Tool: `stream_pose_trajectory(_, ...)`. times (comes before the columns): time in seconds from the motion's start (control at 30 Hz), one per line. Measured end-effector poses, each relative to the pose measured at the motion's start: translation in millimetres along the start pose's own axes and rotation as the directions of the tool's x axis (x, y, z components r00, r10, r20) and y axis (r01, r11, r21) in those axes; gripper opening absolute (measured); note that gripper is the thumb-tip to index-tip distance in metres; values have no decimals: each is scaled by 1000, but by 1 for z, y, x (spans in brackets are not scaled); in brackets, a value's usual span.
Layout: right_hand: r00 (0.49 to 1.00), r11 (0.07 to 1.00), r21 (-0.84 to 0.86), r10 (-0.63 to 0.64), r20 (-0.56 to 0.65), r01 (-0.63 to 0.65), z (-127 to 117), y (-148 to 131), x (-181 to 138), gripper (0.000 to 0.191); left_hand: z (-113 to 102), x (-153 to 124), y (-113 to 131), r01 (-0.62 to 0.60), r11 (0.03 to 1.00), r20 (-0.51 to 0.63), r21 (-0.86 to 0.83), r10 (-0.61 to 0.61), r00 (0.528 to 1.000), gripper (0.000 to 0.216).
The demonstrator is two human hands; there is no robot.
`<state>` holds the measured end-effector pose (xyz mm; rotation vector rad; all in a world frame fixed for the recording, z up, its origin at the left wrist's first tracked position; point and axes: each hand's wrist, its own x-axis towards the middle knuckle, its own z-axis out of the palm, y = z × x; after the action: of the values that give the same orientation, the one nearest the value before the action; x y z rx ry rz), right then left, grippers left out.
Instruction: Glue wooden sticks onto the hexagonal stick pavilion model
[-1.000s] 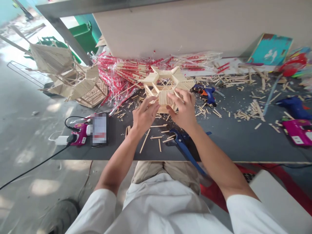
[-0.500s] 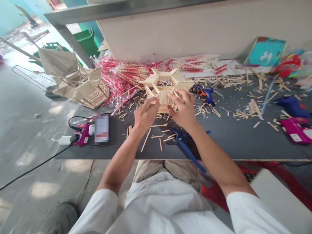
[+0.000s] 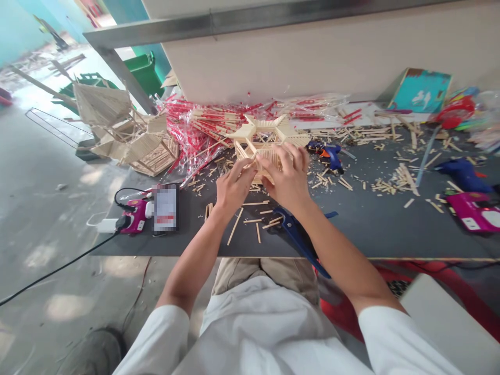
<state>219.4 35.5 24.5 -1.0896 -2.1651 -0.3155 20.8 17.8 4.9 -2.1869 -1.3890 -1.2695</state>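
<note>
A model lantern-like structure of thin wooden sticks (image 3: 269, 125), with flared panels around an open top, stands mid-table. At its near left side, my left hand (image 3: 233, 187) is closed, fingertips pressed together on the edge of the front panel. My right hand (image 3: 289, 174) covers much of that panel, fingers bent over it and thumb below. What lies between the fingertips is hidden. Loose short sticks (image 3: 234, 226) lie just in front of my hands. Blue-handled cutters (image 3: 297, 237) rest under my right forearm, partly over the table edge.
A larger stick model (image 3: 136, 135) stands at the left, beside red-tipped sticks in plastic wrap (image 3: 195, 120). Blue glue guns (image 3: 331, 156) lie to the right among stick scraps (image 3: 394, 182). A phone (image 3: 164, 208) and magenta power strip (image 3: 136, 216) are at left, another magenta strip (image 3: 474, 211) at right.
My right hand has shifted slightly left and its fingers now cover more of the front panel. My left hand stays at the model's left side. The camera view has tilted slightly.
</note>
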Motion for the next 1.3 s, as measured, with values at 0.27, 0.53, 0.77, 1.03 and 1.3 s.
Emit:
stream_pose_trajectory(0.27, 998, 999, 41, -25, 60, 23, 6, 0, 3, 45, -2, 2, 2, -32, 999, -17, 25, 33, 999, 18)
stream_pose_trajectory(0.53, 997, 997, 80, -11, 76, 5, 7, 1, 1, 49, -3, 3, 3, -25, 1000, -6, 12, 25, 1000, 20)
stream_pose_trajectory(0.77, 997, 993, 116, -35, 70, 27, 4, 6, 0, 52, -1, 1, 1, -20, 1000, 14, -23, 20, 1000, 18)
stream_pose_trajectory(1.03, 996, 982, 184, -56, 73, 42, -9, 37, -6, 65, -6, 0, -3, -57, 997, -9, 60, 57, 998, 17)
stream_pose_trajectory(1.3, 992, 990, 109, -102, 69, 94, 0, 18, -7, 46, -7, 3, 2, -64, 995, -3, 72, 64, 998, 20)
